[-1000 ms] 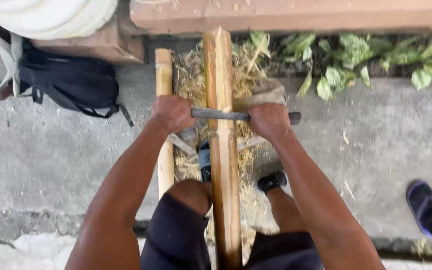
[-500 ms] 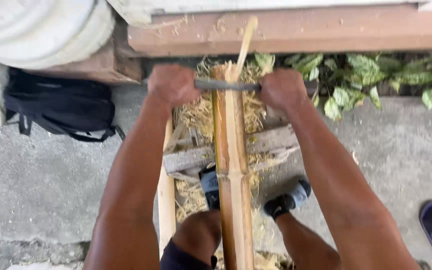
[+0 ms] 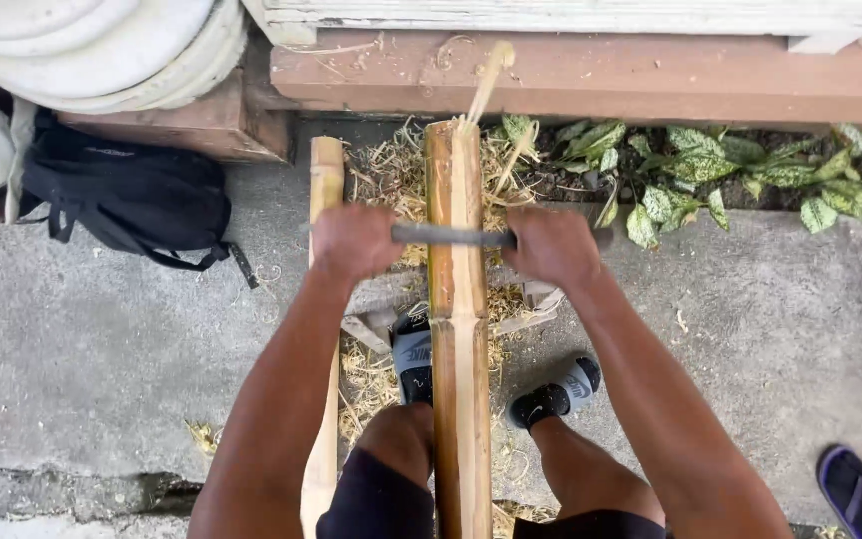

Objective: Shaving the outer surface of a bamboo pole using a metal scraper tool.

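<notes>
While both hands (image 3: 356,240) grip blade (image 3: 451,236), bamboo (image 3: 456,329) upright

We note bright, even daylight with soft, faint shadows; no glare. Focus is sharp at centre, and we find slight softness toward the edges.

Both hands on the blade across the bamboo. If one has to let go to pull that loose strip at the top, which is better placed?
Right, probably. The right hand grips the blade on the side where the loose strip curls off the bamboo pole; the left hand would have to cross over the pole.
</notes>
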